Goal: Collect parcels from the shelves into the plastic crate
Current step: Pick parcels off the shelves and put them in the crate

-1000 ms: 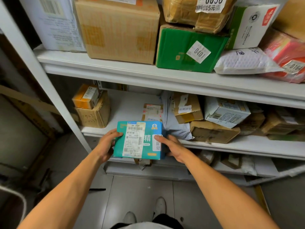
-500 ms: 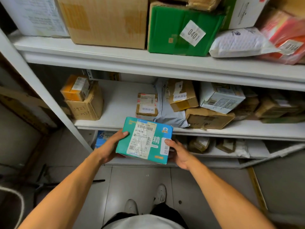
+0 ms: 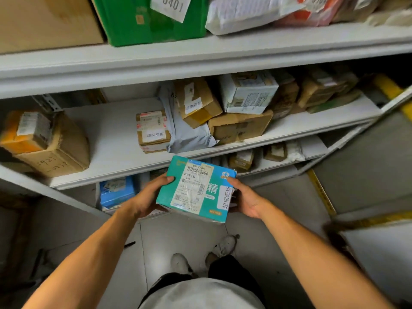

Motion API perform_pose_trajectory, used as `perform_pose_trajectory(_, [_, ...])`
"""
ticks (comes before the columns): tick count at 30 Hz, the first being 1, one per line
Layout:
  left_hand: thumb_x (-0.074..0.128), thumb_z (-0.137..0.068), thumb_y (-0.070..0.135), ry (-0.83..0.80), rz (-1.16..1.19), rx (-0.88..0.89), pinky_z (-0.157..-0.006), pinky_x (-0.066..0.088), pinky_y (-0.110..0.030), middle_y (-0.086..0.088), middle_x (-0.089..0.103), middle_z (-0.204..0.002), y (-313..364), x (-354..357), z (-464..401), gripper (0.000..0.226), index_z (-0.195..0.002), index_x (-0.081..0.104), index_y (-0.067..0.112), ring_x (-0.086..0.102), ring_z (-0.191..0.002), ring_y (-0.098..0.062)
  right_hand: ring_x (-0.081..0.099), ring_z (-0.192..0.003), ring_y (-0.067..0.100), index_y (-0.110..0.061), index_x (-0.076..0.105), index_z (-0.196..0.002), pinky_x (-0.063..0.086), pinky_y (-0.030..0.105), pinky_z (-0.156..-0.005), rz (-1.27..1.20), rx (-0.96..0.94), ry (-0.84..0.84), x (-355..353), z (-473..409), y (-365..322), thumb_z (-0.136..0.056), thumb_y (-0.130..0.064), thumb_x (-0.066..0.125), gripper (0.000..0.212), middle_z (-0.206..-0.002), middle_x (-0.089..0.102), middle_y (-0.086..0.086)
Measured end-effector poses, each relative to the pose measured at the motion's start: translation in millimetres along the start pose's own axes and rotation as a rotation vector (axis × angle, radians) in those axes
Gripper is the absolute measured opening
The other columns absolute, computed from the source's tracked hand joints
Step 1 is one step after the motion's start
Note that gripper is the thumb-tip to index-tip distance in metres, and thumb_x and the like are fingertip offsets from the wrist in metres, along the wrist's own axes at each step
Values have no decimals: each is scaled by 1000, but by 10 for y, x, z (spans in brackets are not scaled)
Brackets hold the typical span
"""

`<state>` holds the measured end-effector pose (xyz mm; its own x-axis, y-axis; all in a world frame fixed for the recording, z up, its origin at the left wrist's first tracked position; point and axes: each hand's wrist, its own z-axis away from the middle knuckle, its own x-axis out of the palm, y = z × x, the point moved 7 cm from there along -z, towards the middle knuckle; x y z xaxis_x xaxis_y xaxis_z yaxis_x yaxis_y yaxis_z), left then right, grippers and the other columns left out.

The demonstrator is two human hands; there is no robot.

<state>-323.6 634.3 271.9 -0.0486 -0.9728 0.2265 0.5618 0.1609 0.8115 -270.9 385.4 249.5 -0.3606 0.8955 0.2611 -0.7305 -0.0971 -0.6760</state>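
Note:
A teal parcel (image 3: 196, 188) with a white shipping label is held between both my hands, in front of the middle shelf (image 3: 116, 161) and above the floor. My left hand (image 3: 149, 197) grips its left side, thumb on top. My right hand (image 3: 243, 197) grips its right side with the thumb on the top corner. The plastic crate is not in sight, unless the blurred white edge (image 3: 379, 246) at the lower right belongs to it.
White metal shelves hold several parcels: a brown box with an orange one on top (image 3: 44, 143) at left, a small taped box (image 3: 152, 130), a grey mailer bag (image 3: 185, 130), cardboard boxes (image 3: 238, 126). A green box (image 3: 151, 18) sits on the upper shelf. A blue parcel (image 3: 117, 192) lies on the bottom shelf.
Both hands have drawn the teal parcel away from the shelf and tilted it. My view has swung down and to the right, and my feet show more.

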Motion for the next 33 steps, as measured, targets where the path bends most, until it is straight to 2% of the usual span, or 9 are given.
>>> perform_pose_trajectory(3, [84, -49, 69, -63, -48, -67, -83, 57, -50, -13, 74, -102, 6, 295, -253, 92, -123, 60, 20, 71, -89, -28, 71, -94, 25, -20, 66, -117, 58, 40, -80, -54, 41, 74, -336, 125, 112, -30, -68, 92, 103, -108, 74, 10])
perform_pose_trajectory(7, [71, -65, 61, -127, -82, -129, -91, 50, -53, -15, 73, -103, 14, 750, -576, 66, -116, 67, 19, 69, -91, -32, 72, -94, 25, -19, 66, -116, 57, 39, -76, -148, 48, 162, -817, 359, 220, -49, -62, 83, 81, -106, 74, 10])
perform_pose_trajectory(12, [78, -64, 64, -223, -184, -201, -72, 59, -41, -18, 72, -108, 50, 1435, -1037, 79, -123, 64, 14, 71, -89, -32, 69, -109, 31, -16, 63, -131, 57, 45, -85, -255, 37, 267, -1479, 692, 364, -40, -69, 90, 109, -129, 68, 18])
perform_pose_trajectory(15, [81, -65, 66, -312, -223, -217, -77, 56, -43, -24, 67, -117, 77, 1883, -1380, 82, -123, 66, 12, 66, -97, -39, 63, -122, 36, -14, 57, -138, 56, 52, -94, -333, -5, 320, -1901, 913, 461, -52, -69, 87, 106, -135, 62, 22])
perform_pose_trajectory(21, [77, -55, 63, -425, -324, -252, -58, 60, -37, -15, 72, -90, 185, 2946, -1867, 79, -112, 63, 11, 72, -72, -30, 60, -126, 38, -30, 51, -142, 52, 64, -97, -414, -156, 383, -2676, 1389, 681, -76, -42, 85, 75, -138, 62, 14])
perform_pose_trajectory(25, [76, -56, 62, -534, -381, -308, -64, 56, -37, -11, 73, -82, 142, 3669, -2051, 62, -97, 69, 16, 70, -67, -27, 67, -115, 35, -31, 52, -139, 55, 60, -94, -498, -252, 555, -3017, 1792, 818, -56, -60, 92, 96, -121, 69, 8])
perform_pose_trajectory(29, [91, -33, 60, -654, -439, -361, -71, 57, -49, -11, 74, -87, 43, 4439, -2127, 64, -83, 78, 21, 71, -71, -29, 70, -110, 33, -23, 47, -144, 59, 55, -88, -627, -311, 700, -3233, 2280, 1087, -74, -45, 74, 79, -117, 70, 10])
perform_pose_trajectory(31, [90, -42, 59, -714, -489, -409, -84, 53, -57, -13, 72, -97, -76, 4796, -2094, 63, -90, 78, 21, 69, -82, -32, 69, -113, 34, -23, 46, -145, 59, 56, -88, -691, -323, 762, -3305, 2508, 1291, -78, -45, 74, 76, -123, 68, 12])
perform_pose_trajectory(33, [78, -62, 56, -776, -555, -431, -93, 46, -62, -13, 72, -97, -211, 5121, -2047, 45, -92, 77, 22, 68, -86, -33, 69, -112, 33, -24, 50, -143, 60, 55, -86, -750, -331, 827, -3338, 2720, 1509, -76, -48, 76, 76, -124, 67, 11])
